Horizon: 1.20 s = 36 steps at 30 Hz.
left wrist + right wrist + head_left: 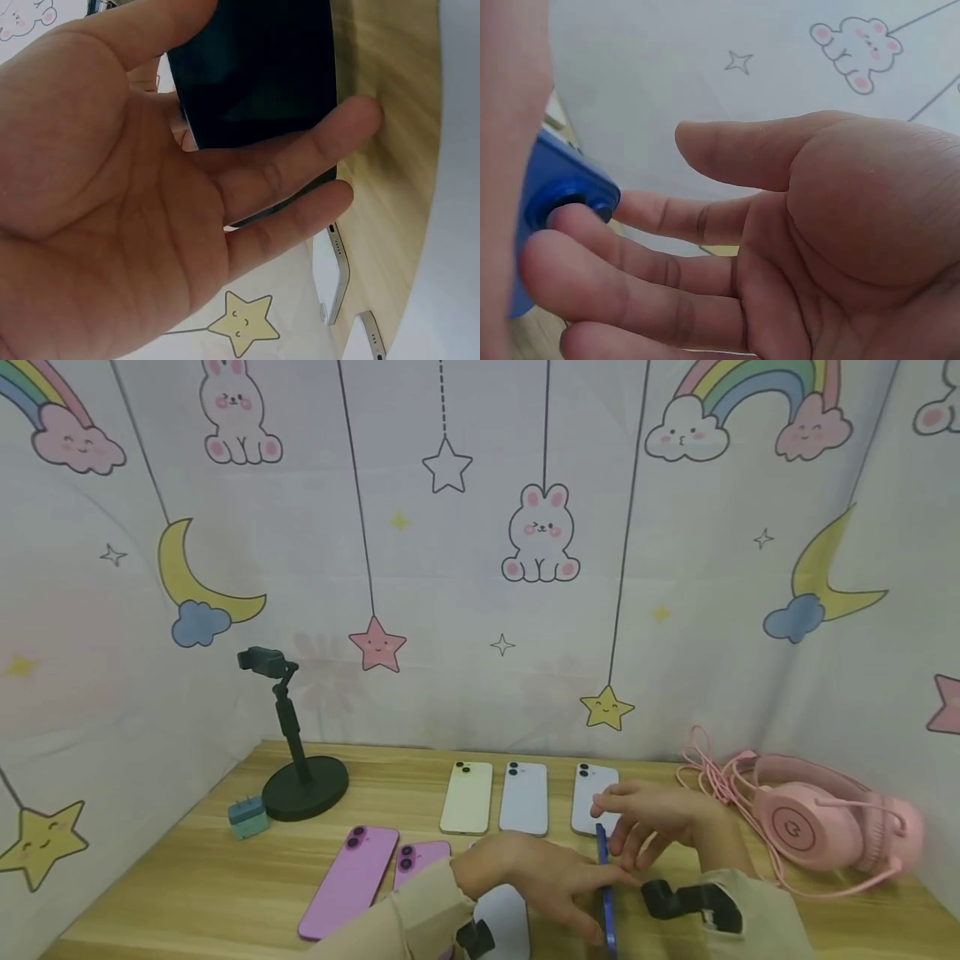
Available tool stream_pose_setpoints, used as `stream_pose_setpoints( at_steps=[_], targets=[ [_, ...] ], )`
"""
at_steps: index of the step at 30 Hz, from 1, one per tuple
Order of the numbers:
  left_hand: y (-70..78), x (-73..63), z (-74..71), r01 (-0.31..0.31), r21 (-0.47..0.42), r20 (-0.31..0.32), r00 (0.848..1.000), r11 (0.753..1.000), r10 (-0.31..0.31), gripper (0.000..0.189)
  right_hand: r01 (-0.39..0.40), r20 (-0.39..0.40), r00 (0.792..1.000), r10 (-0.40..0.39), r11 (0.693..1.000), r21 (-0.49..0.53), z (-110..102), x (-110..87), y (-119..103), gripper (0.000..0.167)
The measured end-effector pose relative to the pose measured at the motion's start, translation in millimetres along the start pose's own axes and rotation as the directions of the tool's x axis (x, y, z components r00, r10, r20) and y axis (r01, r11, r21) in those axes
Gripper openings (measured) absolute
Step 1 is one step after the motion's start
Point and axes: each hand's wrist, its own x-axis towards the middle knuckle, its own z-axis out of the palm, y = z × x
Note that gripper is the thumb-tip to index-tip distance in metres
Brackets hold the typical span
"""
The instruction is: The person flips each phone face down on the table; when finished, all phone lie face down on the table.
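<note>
Between the hands a blue phone (pixel 608 920) stands on its long edge. My left hand (pixel 536 881) pinches its upper edge; the thumb lies on the screen side and the index finger reaches over to the back. In the left wrist view the dark screen (pixel 259 67) shows behind two fairly straight fingers. My right hand (pixel 663 822) is at the phone's back, its fingertips by the camera lenses (pixel 566 199), thumb held apart. A white phone (pixel 504 914) lies partly hidden under the left forearm. Two pink-purple phones (pixel 351 883) lie to the left.
Along the back lie a pale yellow phone (pixel 467 802) and two whitish phones (pixel 523 802). Pink headphones (pixel 810 827) with a coiled cable sit at the right. A black stand (pixel 306 789) and a small teal block (pixel 249 818) are at the left. A printed curtain (pixel 465 568) bounds the table.
</note>
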Motion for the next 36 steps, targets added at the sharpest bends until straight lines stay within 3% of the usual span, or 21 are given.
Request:
stream_pose_setpoints(
  at_steps=[13,18,21,28,33,36],
  targets=[
    [-1.0,-6.2,-7.9,0.016,0.020,0.035,0.999,1.000,-0.017,0.057,-0.125,0.019,0.991,0.129,0.980,-0.153,6,2.3,9,0.044],
    [-2.6,-7.2,-7.5,0.083,0.060,0.060,0.994,0.995,-0.087,0.060,-0.151,0.031,0.987,0.161,0.967,-0.205,8,4.8,13,0.044],
    [-3.6,-7.4,-7.4,0.121,0.056,0.087,0.988,0.991,-0.125,0.062,-0.154,0.039,0.985,0.165,0.966,-0.209,8,5.0,15,0.045],
    [-3.5,-5.8,-7.1,0.149,0.048,0.112,0.982,0.988,-0.154,0.063,-0.179,0.037,0.981,0.190,0.964,-0.196,5,6.0,17,0.042],
    [-2.8,-4.5,-4.2,0.201,0.065,0.115,0.972,0.977,-0.207,0.058,-0.184,0.031,0.981,0.193,0.964,-0.190,5,6.4,20,0.043],
    [-2.7,-4.0,-3.7,0.203,0.066,0.109,0.972,0.977,-0.209,0.057,-0.185,0.032,0.980,0.194,0.964,-0.189,4,6.7,21,0.044]
  ],
)
